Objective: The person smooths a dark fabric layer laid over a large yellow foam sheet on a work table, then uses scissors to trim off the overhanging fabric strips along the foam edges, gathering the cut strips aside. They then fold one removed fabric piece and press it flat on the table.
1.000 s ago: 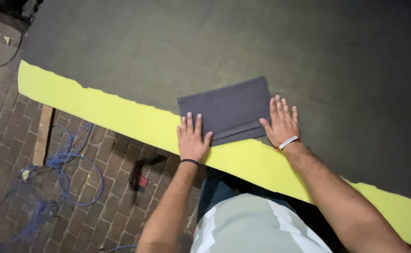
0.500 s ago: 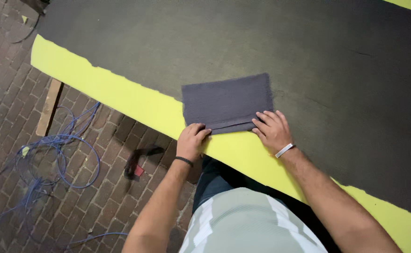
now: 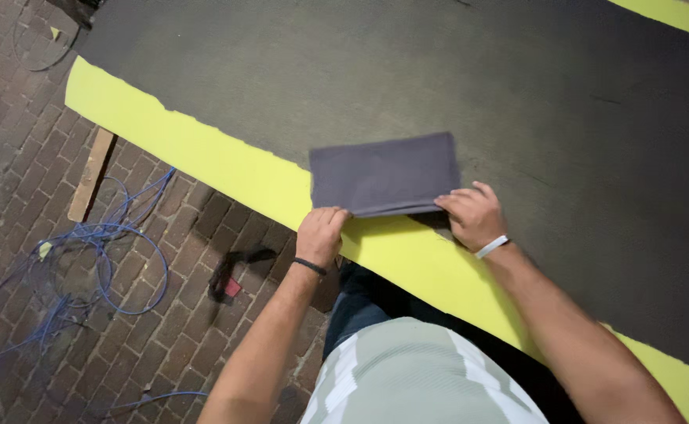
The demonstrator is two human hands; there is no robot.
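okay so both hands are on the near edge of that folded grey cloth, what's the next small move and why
Probably lift that near edge and fold it away, over the far half. Both the left hand and the right hand pinch the near corners of the folded grey cloth, which lies flat on the dark mat by its yellow edge strip; the far side lies free, with nothing on it.

Folded grey cloth — flat, at table's yellow edge.
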